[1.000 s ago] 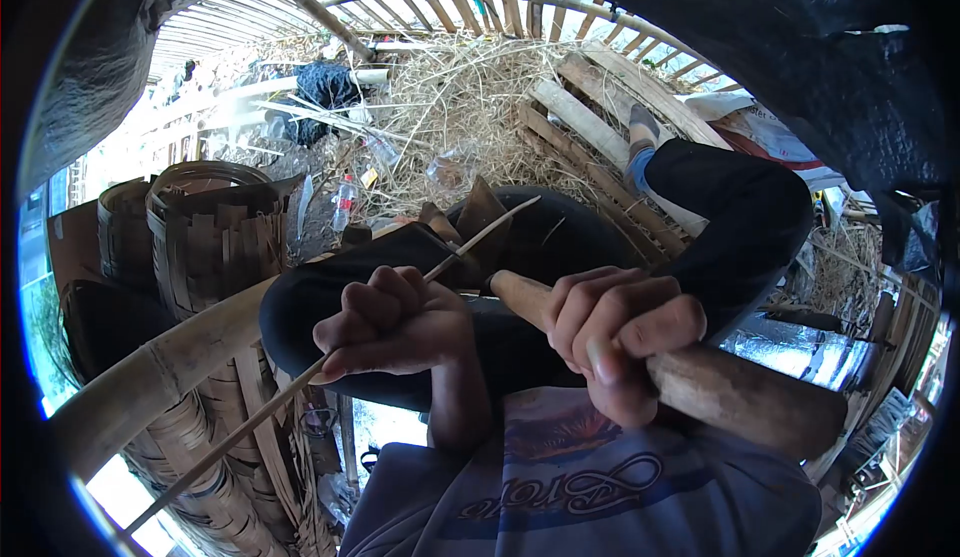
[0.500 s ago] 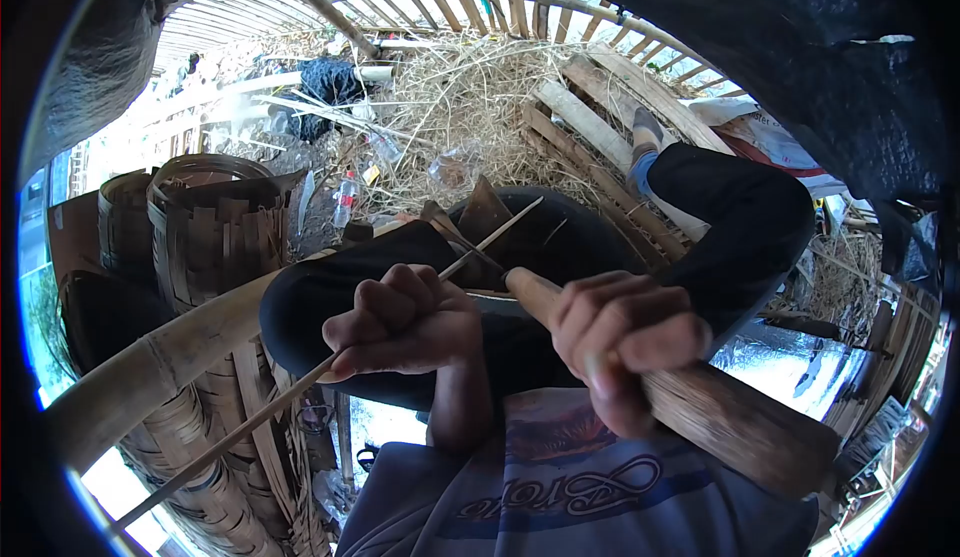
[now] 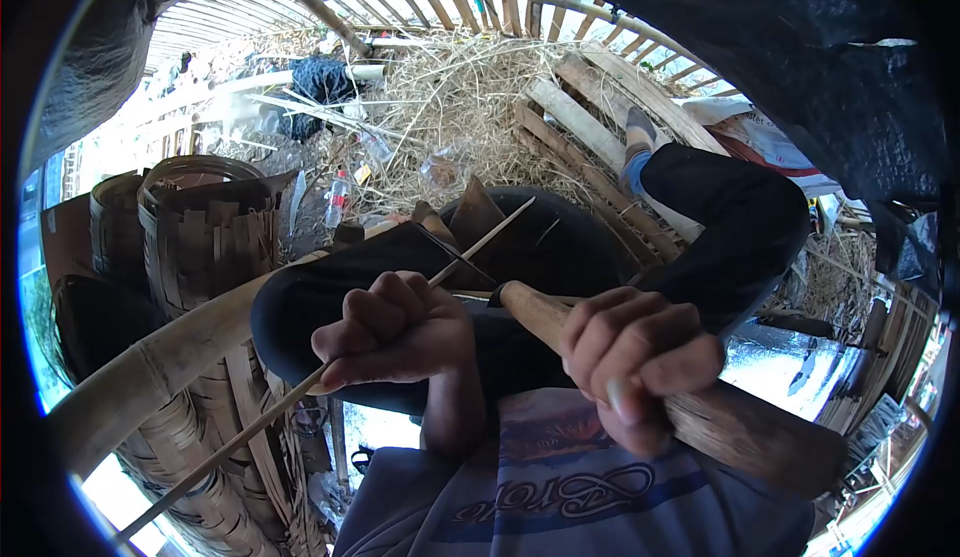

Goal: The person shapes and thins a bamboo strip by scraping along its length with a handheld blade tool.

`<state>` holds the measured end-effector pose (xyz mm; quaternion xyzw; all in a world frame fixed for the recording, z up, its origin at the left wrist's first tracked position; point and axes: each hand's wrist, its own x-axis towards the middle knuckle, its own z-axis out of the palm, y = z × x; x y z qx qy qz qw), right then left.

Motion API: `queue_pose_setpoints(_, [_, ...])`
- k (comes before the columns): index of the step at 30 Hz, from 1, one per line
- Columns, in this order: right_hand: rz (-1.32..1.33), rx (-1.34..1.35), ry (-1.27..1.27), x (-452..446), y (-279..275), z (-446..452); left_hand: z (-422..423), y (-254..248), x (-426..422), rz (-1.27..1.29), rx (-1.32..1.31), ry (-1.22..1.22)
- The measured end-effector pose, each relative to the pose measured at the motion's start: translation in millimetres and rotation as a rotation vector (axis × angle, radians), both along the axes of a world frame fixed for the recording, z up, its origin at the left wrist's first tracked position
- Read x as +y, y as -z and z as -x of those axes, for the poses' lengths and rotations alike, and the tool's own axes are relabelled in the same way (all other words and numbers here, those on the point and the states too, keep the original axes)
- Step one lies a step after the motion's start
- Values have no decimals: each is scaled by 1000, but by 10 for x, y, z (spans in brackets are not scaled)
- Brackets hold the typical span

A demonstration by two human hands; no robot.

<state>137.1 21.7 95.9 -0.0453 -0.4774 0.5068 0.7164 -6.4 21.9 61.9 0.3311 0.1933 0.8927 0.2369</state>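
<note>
My left hand clenched a seemingly part-shaved stick; my right hand gripped a knife across it; what remained was unclear.

Shirt: dull grey-blue, printed front. Print has a reddish-orange patch, a darker blue band, and looping script lettering with dark outlines; looks like it starts "Bro", rest hard to read. Trousers: black, long. Ankle: blue band. Greyish footwear, type unclear. Left hand, right hand: bare.
</note>
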Motion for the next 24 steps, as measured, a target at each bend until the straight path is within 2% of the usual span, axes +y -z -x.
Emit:
queue_pose_setpoints(2, [59,-103,73,-16,346,22,28,-2,-27,24,13,29])
queue_pose_setpoints(4, [256,-301,71,88,504,27,14,-8,-48,1,-25,25])
queue_pose_setpoints(5, [276,-132,41,51,502,-11,20,7,-41,-10,-57,8])
queue_pose_setpoints(6, [291,-132,30,67,420,-20,23,17,-51,5,-55,-2])
queue_pose_setpoints(8, [95,-59,-39,82,311,-50,14,3,-56,15,-32,43])
queue_pose_setpoints(10, [164,-90,-5,4,712,30,26,-7,-22,31,0,19])
queue_pose_setpoints(11, [281,-283,64,6,1083,71,34,-7,-26,61,32,-12])
queue_pose_setpoints(12, [398,-472,132,88,1148,112,45,-2,-28,51,30,-9])
queue_pose_setpoints(13, [395,-470,134,100,1177,90,68,2,-42,31,17,0])
queue_pose_setpoints(15, [497,-38,48,138,1142,26,108,24,-30,19,15,2])
queue_pose_setpoints(16, [420,70,-32,150,1007,-43,107,18,-37,25,10,18])
queue_pose_setpoints(18, [316,34,-90,127,862,-96,98,16,-60,27,1,38])
queue_pose_setpoints(19, [305,31,-82,138,1033,-84,89,26,-42,23,10,57])
queue_pose_setpoints(21, [403,-422,107,133,1612,-42,69,24,-43,15,12,86])
queue_pose_setpoints(22, [396,-422,113,167,1677,-57,73,22,-52,27,21,94])
queue_pose_setpoints(24, [696,-74,52,263,1796,-81,108,27,-10,34,40,104])
